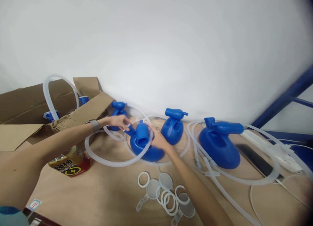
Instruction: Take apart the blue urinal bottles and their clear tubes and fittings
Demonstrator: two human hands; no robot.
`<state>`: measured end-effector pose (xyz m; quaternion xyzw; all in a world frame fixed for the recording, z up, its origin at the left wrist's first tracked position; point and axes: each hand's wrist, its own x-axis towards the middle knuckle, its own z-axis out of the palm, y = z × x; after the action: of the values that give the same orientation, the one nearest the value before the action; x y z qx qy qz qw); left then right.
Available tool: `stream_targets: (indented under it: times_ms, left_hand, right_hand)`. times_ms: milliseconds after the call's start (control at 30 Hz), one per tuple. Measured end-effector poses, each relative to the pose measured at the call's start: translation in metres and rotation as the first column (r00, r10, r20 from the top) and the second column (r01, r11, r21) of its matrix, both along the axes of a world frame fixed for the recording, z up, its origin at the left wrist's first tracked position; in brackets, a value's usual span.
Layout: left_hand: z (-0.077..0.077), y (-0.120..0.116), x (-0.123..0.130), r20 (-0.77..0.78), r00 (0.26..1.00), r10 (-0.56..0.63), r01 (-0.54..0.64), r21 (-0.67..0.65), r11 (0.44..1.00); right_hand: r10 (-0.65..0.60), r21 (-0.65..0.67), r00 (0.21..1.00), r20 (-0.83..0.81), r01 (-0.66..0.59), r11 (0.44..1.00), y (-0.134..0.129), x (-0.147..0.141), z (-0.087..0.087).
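Note:
A blue plastic vessel [144, 148] with a round neck lies on the wooden table [102, 193] in the middle. My right hand [158, 139] rests against its right side, gripping it. My left hand [118, 121], with a watch on its wrist, pinches the end of a translucent white tube [107, 159] at the vessel's small spout on the left. The tube loops around the vessel on the table.
Three more blue vessels stand along the white wall [118, 110] [173, 126] [218, 141], with tubes coiled around them. An open cardboard box [29, 105] is at left. White rings and lids [166, 193], a bottle [70, 162], a phone [256, 161] and a power strip [281, 152] lie about.

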<state>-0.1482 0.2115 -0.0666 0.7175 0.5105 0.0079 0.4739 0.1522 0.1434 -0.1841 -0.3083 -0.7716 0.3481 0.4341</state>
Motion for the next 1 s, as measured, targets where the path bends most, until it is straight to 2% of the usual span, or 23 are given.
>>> stream_targets:
  times_ms: [233,500,733,1000]
  left_hand:
    - [-0.013,0.001,-0.009,0.103,0.981,0.164,-0.160,-0.042,0.986]
    - [-0.009,-0.006,-0.003,0.101,0.974,0.202,-0.201,-0.017,0.979]
    - [-0.017,-0.008,-0.006,0.141,0.980,0.141,-0.143,-0.001,0.990]
    - [-0.025,-0.003,-0.010,0.171,0.985,-0.011,0.035,-0.139,0.990]
  right_hand:
    - [-0.004,-0.021,1.000,0.008,0.004,1.000,0.000,0.000,-0.002]
    - [-0.007,-0.011,1.000,0.000,0.007,1.000,0.000,-0.001,-0.001]
    - [-0.015,-0.002,1.000,0.004,0.015,1.000,-0.002,0.000,-0.001]
    - [-0.001,0.009,1.000,0.022,0.001,1.000,-0.002,-0.002,-0.001]
